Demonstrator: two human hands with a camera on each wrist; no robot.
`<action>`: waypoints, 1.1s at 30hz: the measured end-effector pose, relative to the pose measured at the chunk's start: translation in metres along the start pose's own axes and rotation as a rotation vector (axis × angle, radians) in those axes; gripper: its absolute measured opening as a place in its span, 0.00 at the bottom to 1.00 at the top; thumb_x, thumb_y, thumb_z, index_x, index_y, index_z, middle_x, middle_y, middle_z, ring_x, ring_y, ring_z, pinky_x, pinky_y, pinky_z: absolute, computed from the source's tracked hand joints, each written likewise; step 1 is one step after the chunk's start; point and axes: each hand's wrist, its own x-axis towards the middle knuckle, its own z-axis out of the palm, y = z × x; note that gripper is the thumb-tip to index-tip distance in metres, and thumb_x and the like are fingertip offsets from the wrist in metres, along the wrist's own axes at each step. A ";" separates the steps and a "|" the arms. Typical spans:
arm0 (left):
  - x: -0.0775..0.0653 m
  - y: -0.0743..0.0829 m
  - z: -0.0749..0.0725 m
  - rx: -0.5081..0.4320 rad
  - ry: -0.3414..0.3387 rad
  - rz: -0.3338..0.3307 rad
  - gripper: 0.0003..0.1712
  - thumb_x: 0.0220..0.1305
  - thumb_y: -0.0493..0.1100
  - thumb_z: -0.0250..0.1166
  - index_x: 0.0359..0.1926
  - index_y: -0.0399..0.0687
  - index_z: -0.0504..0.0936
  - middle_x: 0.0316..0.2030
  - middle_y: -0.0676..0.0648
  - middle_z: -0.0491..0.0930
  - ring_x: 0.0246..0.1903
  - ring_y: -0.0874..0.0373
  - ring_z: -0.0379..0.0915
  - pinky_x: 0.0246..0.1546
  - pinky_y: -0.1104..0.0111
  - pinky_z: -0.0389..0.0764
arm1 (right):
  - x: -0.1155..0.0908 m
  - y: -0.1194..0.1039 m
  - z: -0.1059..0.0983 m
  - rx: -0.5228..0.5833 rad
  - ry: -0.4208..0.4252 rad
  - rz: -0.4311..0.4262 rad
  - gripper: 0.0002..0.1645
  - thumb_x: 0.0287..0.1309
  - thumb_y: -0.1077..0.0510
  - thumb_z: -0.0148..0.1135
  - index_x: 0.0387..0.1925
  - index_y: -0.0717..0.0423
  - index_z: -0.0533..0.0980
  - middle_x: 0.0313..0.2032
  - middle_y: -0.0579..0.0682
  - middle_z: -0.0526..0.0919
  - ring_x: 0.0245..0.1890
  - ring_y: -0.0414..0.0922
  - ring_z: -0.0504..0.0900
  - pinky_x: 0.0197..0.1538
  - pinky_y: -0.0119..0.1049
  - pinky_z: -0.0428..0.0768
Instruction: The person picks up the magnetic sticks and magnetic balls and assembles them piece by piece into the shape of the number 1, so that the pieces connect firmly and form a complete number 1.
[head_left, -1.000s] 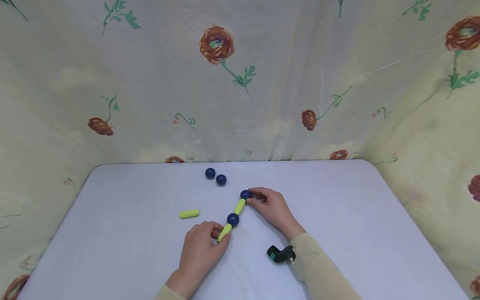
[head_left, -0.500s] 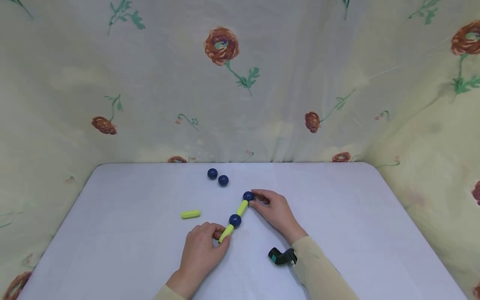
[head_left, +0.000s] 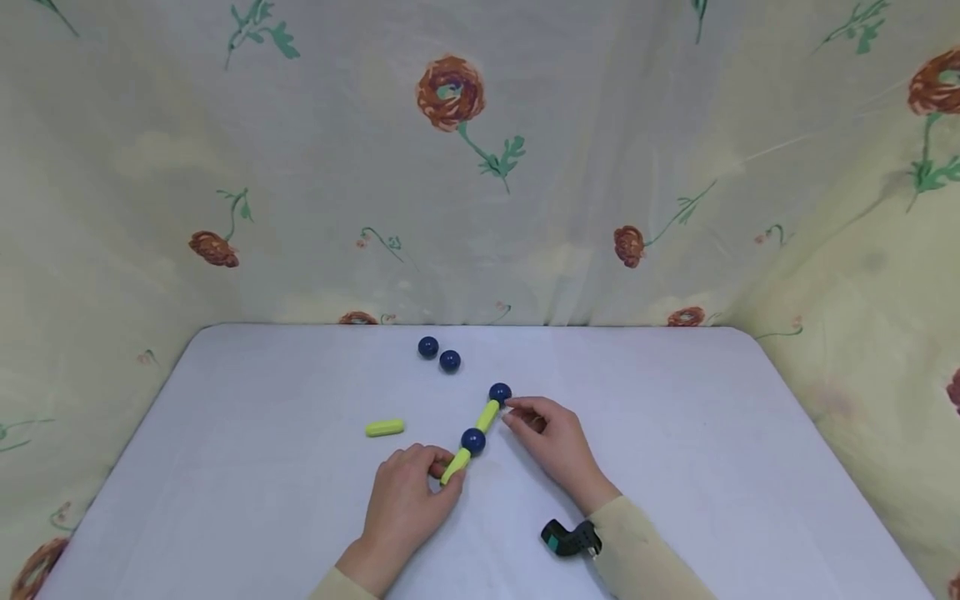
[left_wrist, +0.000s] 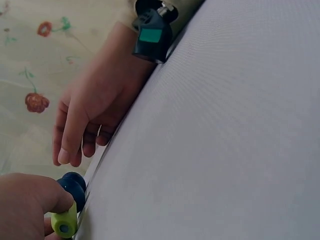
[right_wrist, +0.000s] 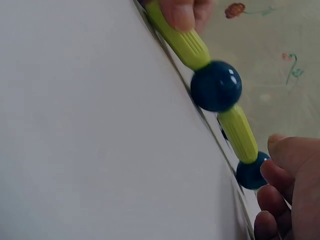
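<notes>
A chain of two yellow-green rods and two dark blue balls lies slantwise on the white table. With thumb and fingers my left hand point(head_left: 408, 492) pinches the near rod point(head_left: 456, 467); its ridged side shows in the right wrist view. This rod joins the middle ball point(head_left: 473, 441), then come the far rod point(head_left: 487, 416) and the end ball point(head_left: 500, 394). My right hand point(head_left: 555, 442) is just beside the end ball, fingers loosely bent and holding nothing. Whether a fingertip still touches that ball is hard to tell.
Two loose blue balls, a left one point(head_left: 428, 347) and a right one point(head_left: 450, 361), sit toward the table's back edge. A loose yellow-green rod point(head_left: 385, 427) lies left of the chain. On the right wrist is a black camera point(head_left: 570, 538). Flowered cloth point(head_left: 555, 167) surrounds the table.
My right hand has let go of the end ball and drawn back slightly toward me. My left hand keeps its pinch on the near rod. The head view has shifted slightly.
</notes>
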 end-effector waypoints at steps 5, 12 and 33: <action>0.000 -0.001 0.000 0.006 0.009 0.015 0.13 0.55 0.55 0.73 0.37 0.56 0.85 0.24 0.63 0.71 0.27 0.62 0.63 0.34 0.65 0.66 | -0.009 -0.007 0.007 -0.008 -0.076 -0.044 0.15 0.61 0.50 0.69 0.50 0.44 0.83 0.36 0.34 0.82 0.34 0.34 0.79 0.37 0.32 0.79; -0.001 -0.002 -0.001 -0.009 0.015 0.035 0.12 0.55 0.54 0.73 0.37 0.55 0.86 0.25 0.62 0.71 0.26 0.62 0.63 0.34 0.64 0.66 | -0.013 -0.014 0.013 -0.053 -0.135 -0.052 0.19 0.60 0.45 0.69 0.52 0.41 0.81 0.37 0.31 0.82 0.39 0.31 0.80 0.44 0.37 0.79; 0.000 -0.003 -0.001 -0.024 0.027 0.047 0.12 0.55 0.55 0.73 0.37 0.56 0.86 0.24 0.62 0.71 0.26 0.63 0.63 0.34 0.65 0.65 | -0.013 -0.021 0.017 -0.191 -0.195 -0.124 0.19 0.59 0.43 0.69 0.51 0.41 0.83 0.45 0.33 0.84 0.45 0.33 0.79 0.47 0.37 0.77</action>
